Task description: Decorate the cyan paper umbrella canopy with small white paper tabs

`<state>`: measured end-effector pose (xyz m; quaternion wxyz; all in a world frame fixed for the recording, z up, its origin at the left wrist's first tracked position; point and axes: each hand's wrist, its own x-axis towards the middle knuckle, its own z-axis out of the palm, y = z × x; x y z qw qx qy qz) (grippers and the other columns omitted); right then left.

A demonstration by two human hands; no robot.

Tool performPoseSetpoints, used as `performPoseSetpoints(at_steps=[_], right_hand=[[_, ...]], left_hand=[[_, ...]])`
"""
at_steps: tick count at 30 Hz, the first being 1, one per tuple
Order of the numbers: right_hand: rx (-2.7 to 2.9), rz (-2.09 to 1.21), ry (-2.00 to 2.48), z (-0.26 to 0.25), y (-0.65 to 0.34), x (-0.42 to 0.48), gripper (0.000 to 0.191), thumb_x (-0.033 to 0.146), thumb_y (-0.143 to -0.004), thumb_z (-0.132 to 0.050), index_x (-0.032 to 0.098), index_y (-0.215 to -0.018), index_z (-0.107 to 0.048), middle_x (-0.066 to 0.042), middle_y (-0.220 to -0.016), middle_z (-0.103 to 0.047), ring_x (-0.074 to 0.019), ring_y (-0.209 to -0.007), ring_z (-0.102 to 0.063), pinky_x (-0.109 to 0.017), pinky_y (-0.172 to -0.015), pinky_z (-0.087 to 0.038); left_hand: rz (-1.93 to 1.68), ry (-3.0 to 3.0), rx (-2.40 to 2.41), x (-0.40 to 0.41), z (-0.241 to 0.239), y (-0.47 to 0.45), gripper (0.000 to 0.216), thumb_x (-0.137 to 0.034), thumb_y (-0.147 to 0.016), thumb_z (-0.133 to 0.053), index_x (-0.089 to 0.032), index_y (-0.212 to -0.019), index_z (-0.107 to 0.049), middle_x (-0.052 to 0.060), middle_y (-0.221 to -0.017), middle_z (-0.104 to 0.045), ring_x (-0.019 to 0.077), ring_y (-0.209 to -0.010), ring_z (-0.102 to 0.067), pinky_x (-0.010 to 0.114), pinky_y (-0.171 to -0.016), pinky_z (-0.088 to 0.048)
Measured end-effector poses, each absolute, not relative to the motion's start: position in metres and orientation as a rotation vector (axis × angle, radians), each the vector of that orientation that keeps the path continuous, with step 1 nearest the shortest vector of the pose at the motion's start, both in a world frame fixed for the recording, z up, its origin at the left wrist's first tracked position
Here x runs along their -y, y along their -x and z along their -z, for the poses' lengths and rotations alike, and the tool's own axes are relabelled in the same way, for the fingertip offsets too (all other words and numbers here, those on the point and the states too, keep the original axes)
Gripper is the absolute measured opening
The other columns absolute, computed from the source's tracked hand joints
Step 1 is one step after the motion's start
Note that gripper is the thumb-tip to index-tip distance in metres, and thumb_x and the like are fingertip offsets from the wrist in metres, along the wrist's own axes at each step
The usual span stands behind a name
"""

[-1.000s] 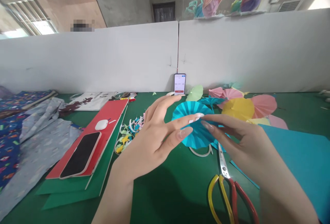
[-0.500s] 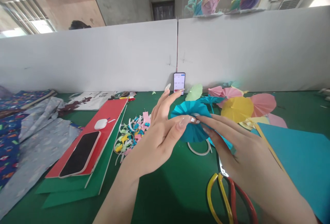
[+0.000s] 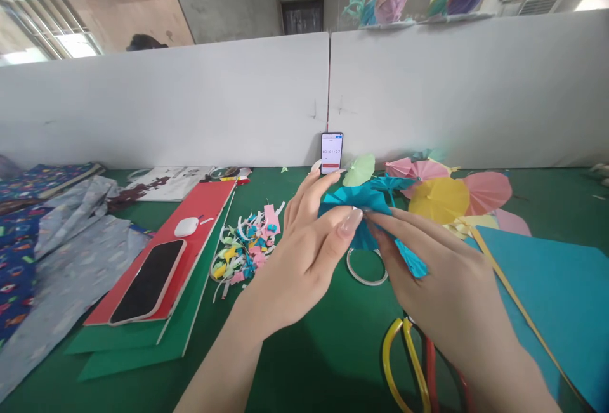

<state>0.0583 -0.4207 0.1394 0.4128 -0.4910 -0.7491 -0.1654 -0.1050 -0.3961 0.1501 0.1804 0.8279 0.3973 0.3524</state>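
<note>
Both my hands meet over the green table (image 3: 304, 337) on a pleated blue paper fan (image 3: 354, 198). My left hand (image 3: 304, 248) pinches its near edge between thumb and fingers. My right hand (image 3: 428, 267) grips the fan from the right, and a blue flap hangs below its fingers. The fan is lifted and partly folded, with much of it hidden behind my fingers. A thin white ring (image 3: 365, 267) lies on the table just below the fan.
Scissors with yellow and red handles (image 3: 409, 362) lie under my right wrist. Blue card (image 3: 552, 286) sits right, paper umbrellas (image 3: 440, 197) behind. Paper scraps (image 3: 245, 245), a red board (image 3: 190, 229) with a dark phone (image 3: 150, 281), cloth (image 3: 57, 248) left. A timer phone (image 3: 332, 153) leans on the white partition.
The fan has gone from spread open and flat to folded smaller and raised. My fingers have closed tighter on it, and the white ring beneath has come into full view.
</note>
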Motion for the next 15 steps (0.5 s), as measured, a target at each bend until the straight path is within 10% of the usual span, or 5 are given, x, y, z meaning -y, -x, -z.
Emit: performPoseSetpoints(at_steps=[15], right_hand=[[1.856,0.256,1.275,-0.1392,-0.06,0.4165,0.019,0.017,-0.085,-0.055,0.014,-0.097,-0.07,-0.007,-0.094,-0.073,-0.0222,-0.086,-0.067,-0.033,-0.077,-0.054]], left_hand=[[-1.041,-2.381,-1.345,0.3988,-0.1528,0.1015,0.025,-0.037,-0.097,-0.029,-0.026,-0.098,-0.051,-0.001,-0.14,-0.032,0.0153,-0.139,-0.01,0.039,-0.112,-0.025]])
